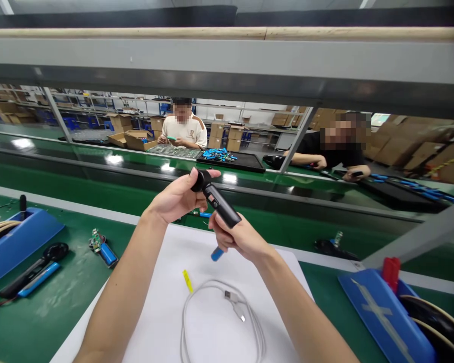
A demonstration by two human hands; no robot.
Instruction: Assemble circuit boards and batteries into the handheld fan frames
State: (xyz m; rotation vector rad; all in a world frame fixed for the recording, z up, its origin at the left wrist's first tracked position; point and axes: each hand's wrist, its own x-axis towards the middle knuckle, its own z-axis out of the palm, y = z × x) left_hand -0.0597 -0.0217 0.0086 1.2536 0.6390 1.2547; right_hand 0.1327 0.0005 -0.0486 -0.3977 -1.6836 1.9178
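Note:
A black handheld device (224, 205) with a round head is held above the white sheet (166, 302). My left hand (177, 196) grips its round head between thumb and fingers. My right hand (236, 234) is wrapped round the lower end of its handle. A blue cylinder (217, 253) sticks out below my right hand; how it is held is hidden. On the sheet lie a coiled pale cable (185, 322) with a USB plug (227, 295) and a small yellow strip (187, 281).
Blue holders (26, 237) (382, 307) stand left and right. Device parts with a blue cell (108, 254) and a black device (26, 275) lie at left. Beyond the belt are two people and a black tray (249, 162) of blue parts. A grey beam (227, 60) crosses overhead.

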